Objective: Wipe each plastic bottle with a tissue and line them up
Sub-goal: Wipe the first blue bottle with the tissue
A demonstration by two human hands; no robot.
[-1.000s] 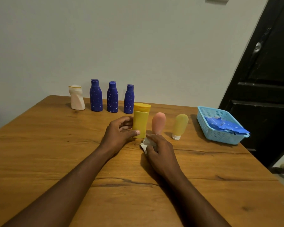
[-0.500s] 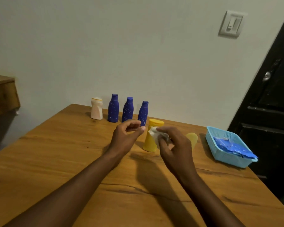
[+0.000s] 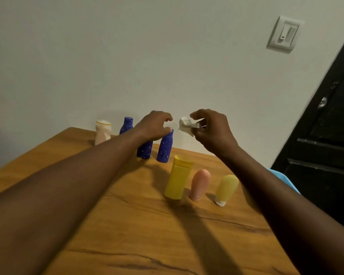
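Right hand (image 3: 213, 130) pinches the tissue (image 3: 185, 126); left hand (image 3: 155, 126) curls over a far blue bottle (image 3: 164, 149), grasp unclear. Wiping probably part-done.

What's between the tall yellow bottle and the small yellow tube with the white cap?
A pink tube, standing upright, seen in the head view.

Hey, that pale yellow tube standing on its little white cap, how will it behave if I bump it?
Probably tips easily: the pale yellow tube balances on a white cap narrower than its body. It looks like soft plastic, so it is likely light and squeezable. Its rounded body may roll once down.
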